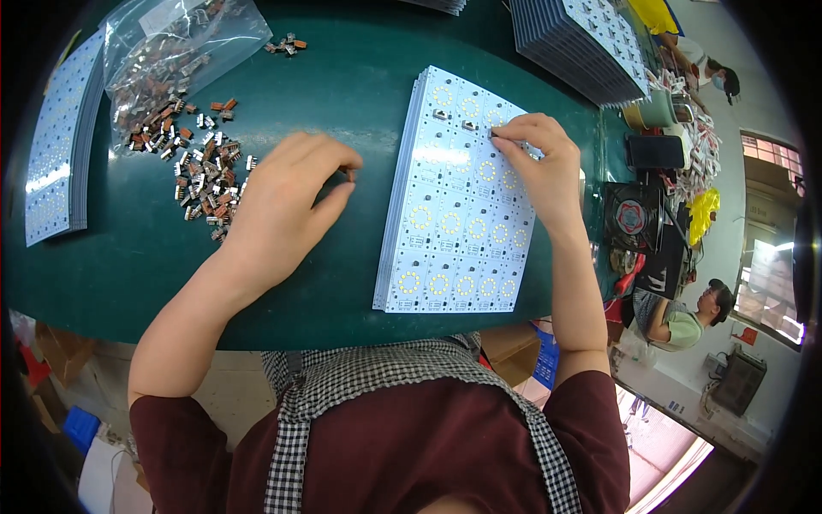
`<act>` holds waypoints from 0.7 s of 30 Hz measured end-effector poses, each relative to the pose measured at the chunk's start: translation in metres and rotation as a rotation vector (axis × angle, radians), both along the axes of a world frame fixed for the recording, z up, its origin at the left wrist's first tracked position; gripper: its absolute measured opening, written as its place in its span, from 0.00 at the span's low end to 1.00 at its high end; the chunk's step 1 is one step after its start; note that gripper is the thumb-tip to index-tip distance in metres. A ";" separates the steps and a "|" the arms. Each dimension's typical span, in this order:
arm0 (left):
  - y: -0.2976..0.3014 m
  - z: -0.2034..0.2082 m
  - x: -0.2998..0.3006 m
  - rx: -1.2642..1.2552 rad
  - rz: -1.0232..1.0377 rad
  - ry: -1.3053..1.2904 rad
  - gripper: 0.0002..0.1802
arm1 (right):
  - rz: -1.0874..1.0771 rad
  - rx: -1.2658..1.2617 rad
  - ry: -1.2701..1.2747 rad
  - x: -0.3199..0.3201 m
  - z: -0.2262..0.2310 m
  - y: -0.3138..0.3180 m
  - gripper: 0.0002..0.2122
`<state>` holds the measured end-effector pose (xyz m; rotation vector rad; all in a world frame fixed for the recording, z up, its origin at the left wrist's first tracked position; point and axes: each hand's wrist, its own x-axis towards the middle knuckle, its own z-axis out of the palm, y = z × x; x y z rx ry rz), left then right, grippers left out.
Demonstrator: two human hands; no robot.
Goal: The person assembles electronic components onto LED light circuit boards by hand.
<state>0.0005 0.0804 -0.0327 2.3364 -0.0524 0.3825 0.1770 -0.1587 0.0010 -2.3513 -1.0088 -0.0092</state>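
A stack of white circuit boards [435, 197] with rings of yellow LEDs lies in front of me, slightly right of centre. Two small slide switches, one on the left [441, 114] and another beside it [470, 126], sit in its upper row. My right hand [548, 158] is over the board's upper right, thumb and forefinger pinched on a small slide switch [494, 133] at the same row. Left of the board, my left hand [287, 201] hovers above the table with fingers curled and thumb near forefinger; anything between the tips is too small to name. Beside it lies a loose pile of slide switches [205, 180].
A clear plastic bag [193, 51] of switches spills onto the green table [342, 86]. More board stacks stand at the far left [64, 146] and back right [591, 51]. A black fan [632, 216] and wires [702, 146] lie right. Two people are beyond.
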 end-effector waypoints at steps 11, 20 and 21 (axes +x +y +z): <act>-0.010 0.004 -0.005 -0.084 -0.118 -0.211 0.28 | 0.195 0.235 0.623 -0.083 0.012 0.046 0.10; -0.016 -0.004 -0.006 0.118 -0.194 -0.437 0.26 | 0.085 0.308 1.100 -0.091 0.012 0.054 0.09; -0.016 -0.003 -0.005 0.115 -0.197 -0.440 0.26 | 0.077 0.325 1.105 -0.091 0.012 0.051 0.09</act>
